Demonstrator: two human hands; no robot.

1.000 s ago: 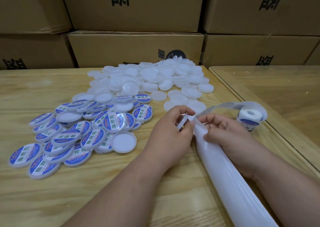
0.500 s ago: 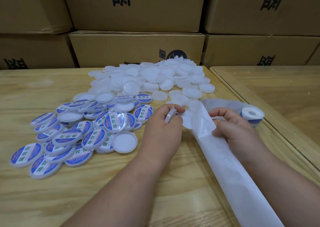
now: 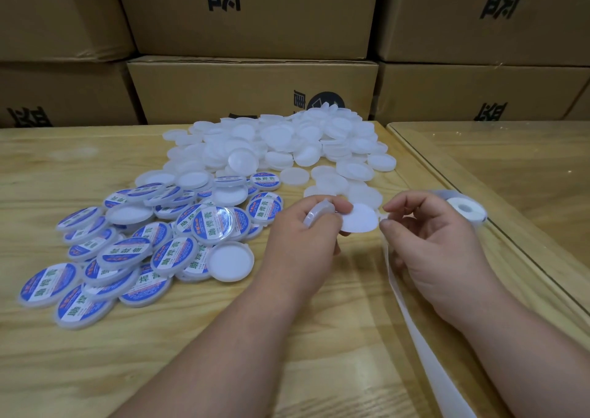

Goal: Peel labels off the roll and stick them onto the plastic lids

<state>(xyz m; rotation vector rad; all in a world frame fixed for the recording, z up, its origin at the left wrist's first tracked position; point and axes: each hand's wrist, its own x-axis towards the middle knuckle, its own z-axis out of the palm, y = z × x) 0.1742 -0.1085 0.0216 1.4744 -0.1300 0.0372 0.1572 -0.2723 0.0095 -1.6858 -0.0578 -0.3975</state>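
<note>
We see the left hand (image 3: 306,242) above the middle of the wooden table (image 3: 79,168), fingers curled around a blank plastic lid (image 3: 316,213) held on edge. Its thumb and forefinger also pinch a round label (image 3: 359,222), white side towards us, at the label's left edge. The right hand (image 3: 437,242) sits just beside it, thumb and forefinger narrowed at the label's right edge; whether they actually touch it we cannot tell. The white backing strip (image 3: 424,347) passes under the right hand's curled fingers and trails to the near edge of the table. The label roll (image 3: 466,208) lies behind the right hand, close to the table's right edge. Labelled lids (image 3: 127,251) lie heaped towards the left side, and blank lids (image 3: 274,143) are piled towards the far edge, in front of stacked cardboard boxes (image 3: 252,92).
</note>
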